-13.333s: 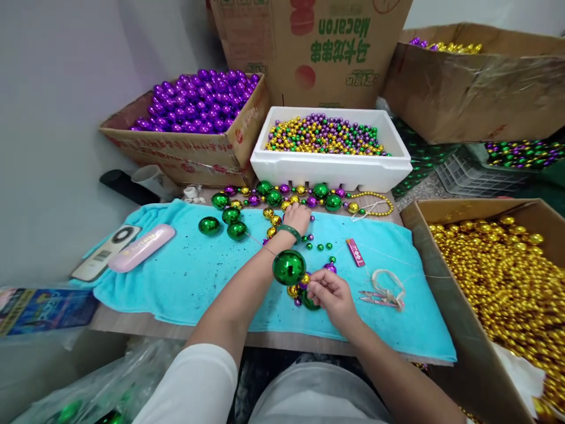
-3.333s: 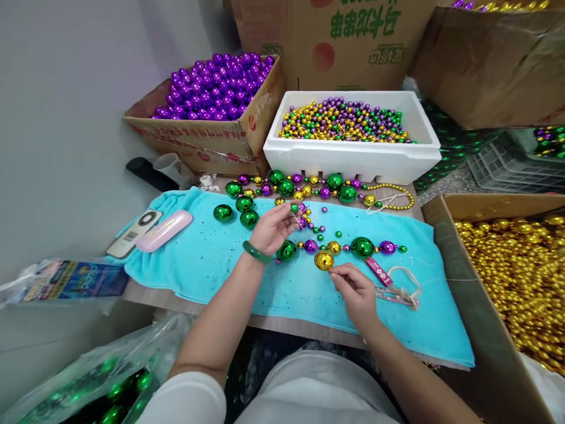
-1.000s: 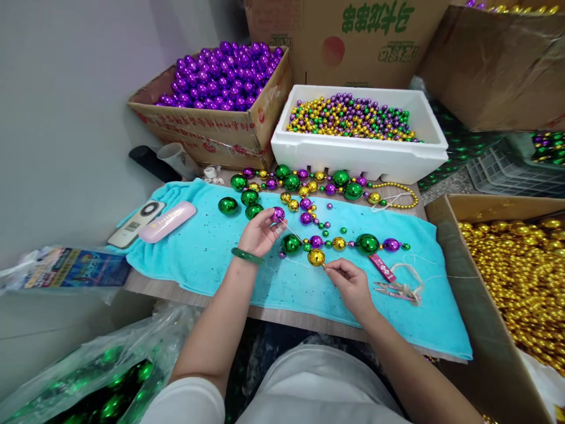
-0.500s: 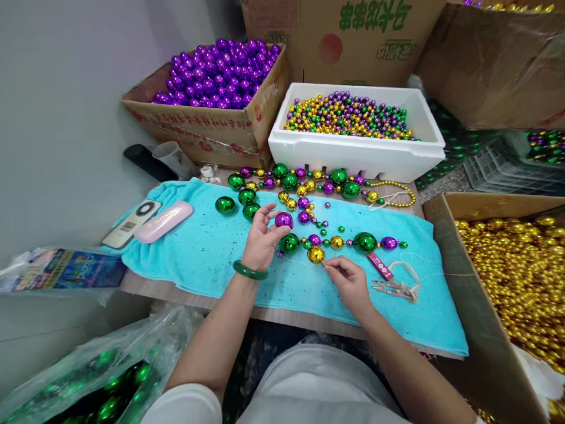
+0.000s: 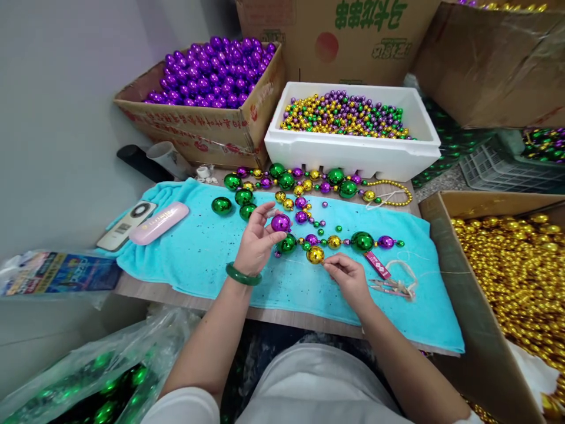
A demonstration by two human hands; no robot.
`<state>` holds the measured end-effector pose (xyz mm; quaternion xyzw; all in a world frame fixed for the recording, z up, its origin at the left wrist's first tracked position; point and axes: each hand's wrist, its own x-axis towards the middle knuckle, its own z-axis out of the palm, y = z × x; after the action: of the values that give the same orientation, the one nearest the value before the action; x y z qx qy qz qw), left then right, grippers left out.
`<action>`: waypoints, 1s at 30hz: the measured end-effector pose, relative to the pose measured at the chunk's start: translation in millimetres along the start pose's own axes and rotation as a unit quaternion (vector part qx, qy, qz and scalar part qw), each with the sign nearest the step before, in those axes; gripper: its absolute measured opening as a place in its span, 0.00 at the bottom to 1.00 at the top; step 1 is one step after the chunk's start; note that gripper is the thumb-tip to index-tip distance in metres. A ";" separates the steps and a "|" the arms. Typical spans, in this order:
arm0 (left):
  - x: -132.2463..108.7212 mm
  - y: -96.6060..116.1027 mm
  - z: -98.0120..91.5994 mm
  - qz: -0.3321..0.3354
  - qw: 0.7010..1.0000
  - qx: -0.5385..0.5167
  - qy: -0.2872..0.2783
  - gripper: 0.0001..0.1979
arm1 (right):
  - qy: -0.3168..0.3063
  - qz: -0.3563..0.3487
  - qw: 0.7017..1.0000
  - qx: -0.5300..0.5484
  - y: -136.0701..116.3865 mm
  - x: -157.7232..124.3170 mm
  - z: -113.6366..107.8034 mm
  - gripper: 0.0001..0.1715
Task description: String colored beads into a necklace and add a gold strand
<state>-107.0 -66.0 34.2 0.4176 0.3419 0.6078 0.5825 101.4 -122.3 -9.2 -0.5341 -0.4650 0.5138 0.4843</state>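
Observation:
My left hand (image 5: 258, 244) pinches a large purple bead (image 5: 281, 222) between thumb and fingers. Under it lies a big green bead (image 5: 288, 243), at the left end of a strung row of green, gold and purple beads (image 5: 334, 242). My right hand (image 5: 348, 280) is closed at the right side of a gold bead (image 5: 315, 255), fingertips on what looks like the thin thread through it; a needle there cannot be made out. Loose green beads (image 5: 222, 205), small purple beads and gold ones lie around on the turquoise towel (image 5: 194, 259).
Behind stand a foam box (image 5: 353, 150) of small mixed beads and a carton (image 5: 198, 126) of purple beads. A gold-bead carton (image 5: 468, 282) flanks the right. Thread snips (image 5: 391, 287) lie near my right hand; a phone (image 5: 126, 225) and pink case (image 5: 159, 223) lie left.
The whole view has shifted slightly. Both hands keep their grips; the purple bead and the gold bead have hardly moved against the towel.

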 end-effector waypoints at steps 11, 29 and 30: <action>-5.6 -4.4 4.3 -0.101 0.983 0.067 -0.139 0.33 | -0.039 0.057 0.994 0.082 -5.6 -0.3 7.6 0.08; 136.3 -78.9 33.7 0.098 0.661 0.703 -0.246 0.12 | 0.027 -0.024 0.991 0.132 1.8 4.8 -21.4 0.08; 139.2 -82.1 34.9 0.093 0.669 0.697 -0.241 0.11 | 0.028 -0.023 0.991 0.129 1.4 4.8 -23.8 0.08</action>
<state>-36.9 77.0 -10.1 0.8639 0.4727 0.1216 0.1242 125.4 -118.6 -11.1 -0.4702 -0.3930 0.5427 0.5743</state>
